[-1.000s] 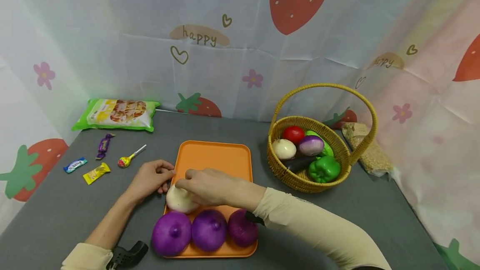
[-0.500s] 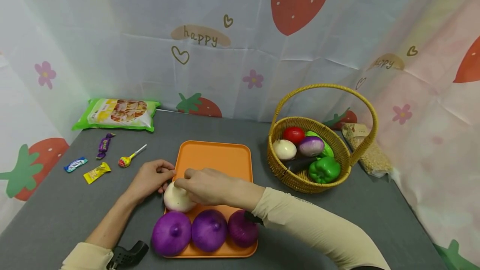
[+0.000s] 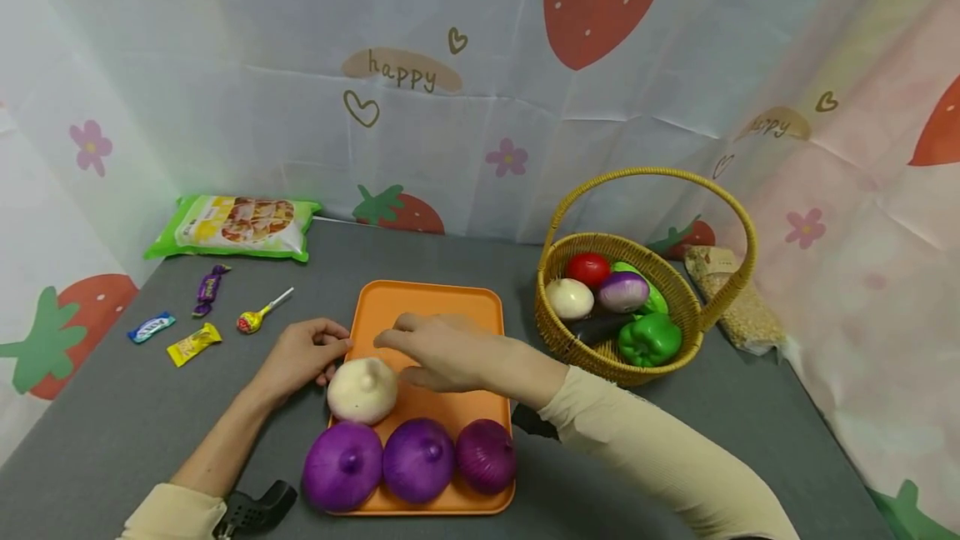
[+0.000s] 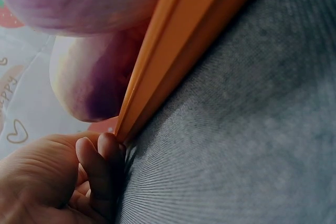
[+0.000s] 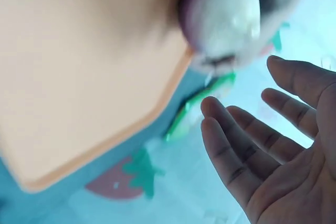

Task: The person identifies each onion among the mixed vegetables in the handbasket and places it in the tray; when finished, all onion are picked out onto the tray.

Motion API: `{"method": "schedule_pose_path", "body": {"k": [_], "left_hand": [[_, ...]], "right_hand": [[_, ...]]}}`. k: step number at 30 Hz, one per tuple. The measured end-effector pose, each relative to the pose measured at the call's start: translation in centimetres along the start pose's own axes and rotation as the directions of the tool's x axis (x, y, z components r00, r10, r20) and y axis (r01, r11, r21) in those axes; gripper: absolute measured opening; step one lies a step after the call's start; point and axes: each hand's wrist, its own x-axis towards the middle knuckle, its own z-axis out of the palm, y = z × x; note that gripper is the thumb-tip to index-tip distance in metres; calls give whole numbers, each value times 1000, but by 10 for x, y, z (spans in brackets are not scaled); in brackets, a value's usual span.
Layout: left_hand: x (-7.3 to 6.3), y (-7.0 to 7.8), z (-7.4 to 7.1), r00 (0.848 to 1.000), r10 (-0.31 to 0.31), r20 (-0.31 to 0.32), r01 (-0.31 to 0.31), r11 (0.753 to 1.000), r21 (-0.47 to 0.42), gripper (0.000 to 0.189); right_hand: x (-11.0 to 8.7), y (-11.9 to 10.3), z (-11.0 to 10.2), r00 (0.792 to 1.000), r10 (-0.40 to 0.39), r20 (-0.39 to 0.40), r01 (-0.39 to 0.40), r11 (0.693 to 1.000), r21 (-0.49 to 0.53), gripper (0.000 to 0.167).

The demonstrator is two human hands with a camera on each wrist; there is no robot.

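A white onion sits at the left side of the orange tray, its pointed top up. My right hand hovers over the tray just right of this onion, holding nothing. In the right wrist view the fingers of that hand are spread and apart from the pale onion. My left hand pinches the tray's left rim with curled fingers; in the left wrist view its fingertips meet the orange edge. Along the tray's near side stand three purple onions in a row.
A wicker basket with several vegetables stands right of the tray, a bag of grains behind it. At left lie a lollipop, wrapped candies and a green food packet. Printed cloth walls enclose the table.
My right hand has let go of the white onion and lifted away up and to the right. The onion moved slightly left before that. My left hand has stayed at the tray's rim.
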Motion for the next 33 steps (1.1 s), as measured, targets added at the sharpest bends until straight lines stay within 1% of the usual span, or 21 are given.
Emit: {"method": "schedule_pose_path", "body": {"k": [2, 4, 7, 9, 11, 13, 15, 17, 19, 21, 23, 25, 27, 29, 33], "left_hand": [[1, 0, 0, 1000, 2, -2, -2, 1000, 4, 30], [2, 1, 1, 1000, 3, -4, -3, 1000, 12, 29], [3, 2, 1, 1000, 3, -3, -3, 1000, 19, 28], [4, 3, 0, 1000, 3, -2, -3, 1000, 24, 28], [4, 3, 0, 1000, 3, 1, -3, 1000, 26, 28], [4, 3, -1, 1000, 5, 2, -5, 1000, 27, 28], [4, 3, -1, 1000, 3, 2, -3, 1000, 28, 28], [3, 2, -2, 1000, 2, 1, -2, 1000, 29, 28], [2, 1, -2, 1000, -1, -1, 1, 1000, 29, 29], [2, 0, -1, 1000, -3, -4, 3, 1000, 27, 29], [1, -1, -1, 1000, -5, -7, 5, 1000, 25, 29], [1, -1, 0, 1000, -8, -7, 8, 1000, 22, 29], [1, -2, 0, 1000, -12, -8, 12, 1000, 18, 29], [1, -3, 0, 1000, -12, -7, 12, 1000, 19, 29], [1, -2, 0, 1000, -13, -10, 13, 1000, 16, 28]], "right_hand": [[-13, 13, -5, 998, 43, -47, -42, 999, 32, 42], [-28, 29, -9, 990, 87, -110, -83, 995, 48, 37], [-54, 57, -12, 967, 158, -199, -151, 987, 47, 26], [-70, 76, -14, 949, 204, -239, -197, 979, 54, 19], [-86, 94, -16, 930, 252, -266, -243, 968, 68, 14], [-99, 111, -18, 911, 306, -276, -291, 952, 92, 15], [-107, 126, -18, 894, 347, -284, -330, 938, 108, 16], [-112, 138, -19, 885, 369, -283, -352, 929, 112, 20], [-114, 147, -17, 885, 386, -260, -367, 922, 119, 25], [-114, 154, -15, 891, 399, -217, -380, 917, 123, 32], [-113, 159, -13, 898, 415, -149, -397, 908, 136, 41], [-110, 162, -11, 900, 429, -81, -415, 898, 147, 50], [-106, 164, -9, 902, 431, -22, -424, 895, 140, 58], [-103, 165, -6, 901, 433, 27, -433, 890, 143, 64], [-96, 168, 0, 883, 456, 110, -468, 874, 130, 70]]}}
